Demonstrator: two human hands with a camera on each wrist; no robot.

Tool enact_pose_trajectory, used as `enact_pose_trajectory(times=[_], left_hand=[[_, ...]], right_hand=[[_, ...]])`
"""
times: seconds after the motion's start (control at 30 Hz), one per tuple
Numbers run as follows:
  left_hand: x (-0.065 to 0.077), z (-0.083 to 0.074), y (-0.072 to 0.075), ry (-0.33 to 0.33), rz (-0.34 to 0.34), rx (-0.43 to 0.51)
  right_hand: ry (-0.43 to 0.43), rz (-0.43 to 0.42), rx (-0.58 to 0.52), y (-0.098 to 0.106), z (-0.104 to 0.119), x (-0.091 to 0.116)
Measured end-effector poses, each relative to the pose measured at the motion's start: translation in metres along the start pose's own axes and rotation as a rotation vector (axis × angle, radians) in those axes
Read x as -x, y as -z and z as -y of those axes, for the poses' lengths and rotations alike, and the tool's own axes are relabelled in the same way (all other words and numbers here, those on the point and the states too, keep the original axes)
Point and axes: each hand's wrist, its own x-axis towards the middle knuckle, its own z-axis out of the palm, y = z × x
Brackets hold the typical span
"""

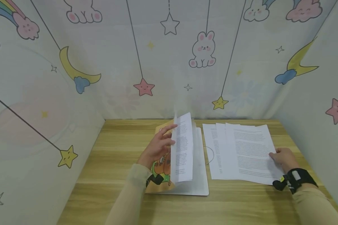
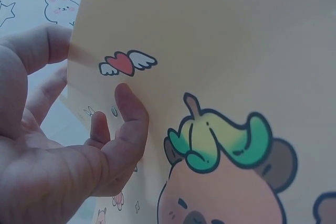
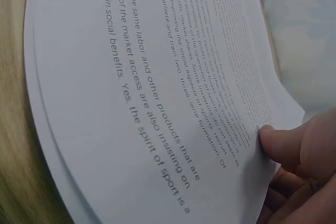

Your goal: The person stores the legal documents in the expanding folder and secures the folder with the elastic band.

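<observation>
A folder [image 1: 200,175] lies open on the table, its tan cover [image 1: 159,184] printed with a cartoon animal and raised on the left. My left hand [image 1: 156,148] holds the cover's edge, one finger passing behind it and other fingers bent in front, as the left wrist view shows. Printed pages [image 1: 183,150] stand up inside the folder beside these fingers. To the right, several printed sheets [image 1: 250,156] lie fanned in an overlapping spread. My right hand [image 1: 284,159] pinches their right edge, thumb on top and the other fingers partly hidden below.
The wooden table [image 1: 112,175] ends at a patterned cloth backdrop [image 1: 163,62] at the back and sides. A thin pale loop [image 1: 213,153] sticks out from the folder's right edge toward the loose sheets.
</observation>
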Motion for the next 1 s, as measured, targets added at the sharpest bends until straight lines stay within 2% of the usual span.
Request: enact_pose_trajectory(times=[0.2, 0.4, 0.57, 0.7, 0.8, 1.0], left_hand=[[0.001, 0.000, -0.001, -0.003, 0.004, -0.003], [0.001, 0.000, -0.002, 0.005, -0.003, 0.021], [0.000, 0.000, -0.003, 0.005, 0.001, 0.021], [-0.001, -0.001, -0.003, 0.006, 0.006, 0.014], [-0.001, -0.001, -0.002, 0.006, 0.007, 0.011], [-0.001, -0.001, -0.002, 0.006, 0.001, 0.024]], right_hand=[[0.098, -0.069, 0.021, 0.001, -0.010, -0.004], [0.088, -0.069, -0.082, 0.003, -0.015, -0.002], [0.120, -0.046, -0.090, 0.007, -0.020, 0.005], [0.109, -0.036, -0.117, 0.010, -0.021, 0.008], [0.107, -0.043, -0.127, 0.009, -0.021, 0.008], [0.158, -0.079, -0.154, 0.001, -0.016, 0.010]])
